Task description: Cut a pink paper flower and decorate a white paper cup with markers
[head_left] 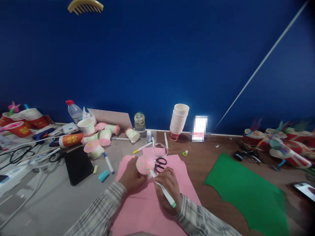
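Note:
My left hand [133, 173] is closed on a paper cup topped with a round pink piece [144, 164] that carries faint green marks. The cup's lower part is mostly hidden by my hand. In my right hand [168, 188] is a white marker [167, 194] with a green end; its tip touches or nearly touches the edge of the pink piece. Both hands are over sheets of pink paper [137, 213]. Just behind my right hand lie black-handled scissors [161, 161], and a clear tape ring [160, 150] is behind those.
Decorated pink-and-white cups [94, 149] and a black phone [78, 165] are on the left. A tall cup stack [179, 119] and a glass jar [139, 122] stand along the blue wall [157, 65]. Green felt-like sheet [246, 193] and red cups [290, 157] occupy the right.

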Demonstrator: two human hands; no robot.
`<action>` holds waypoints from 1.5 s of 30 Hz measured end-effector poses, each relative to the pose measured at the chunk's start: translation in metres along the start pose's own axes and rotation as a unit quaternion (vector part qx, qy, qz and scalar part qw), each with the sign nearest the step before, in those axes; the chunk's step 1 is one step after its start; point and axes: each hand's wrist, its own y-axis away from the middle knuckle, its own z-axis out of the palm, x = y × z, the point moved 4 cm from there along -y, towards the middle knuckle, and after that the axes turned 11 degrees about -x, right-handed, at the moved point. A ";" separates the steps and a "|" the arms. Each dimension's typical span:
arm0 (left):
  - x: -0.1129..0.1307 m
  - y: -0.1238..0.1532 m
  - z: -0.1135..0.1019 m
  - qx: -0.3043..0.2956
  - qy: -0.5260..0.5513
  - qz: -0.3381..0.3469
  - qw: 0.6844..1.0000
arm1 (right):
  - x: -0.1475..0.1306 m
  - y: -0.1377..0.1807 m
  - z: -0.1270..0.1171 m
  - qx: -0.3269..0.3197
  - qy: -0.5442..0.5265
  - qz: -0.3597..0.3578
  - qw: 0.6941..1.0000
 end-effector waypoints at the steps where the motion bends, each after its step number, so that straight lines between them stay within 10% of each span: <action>1: 0.001 0.000 -0.001 0.000 -0.001 0.001 1.000 | 0.001 0.000 0.000 0.007 0.004 0.002 1.000; 45: 0.005 -0.001 -0.004 -0.004 0.012 -0.008 1.000 | 0.003 -0.004 -0.003 0.035 0.002 0.021 0.999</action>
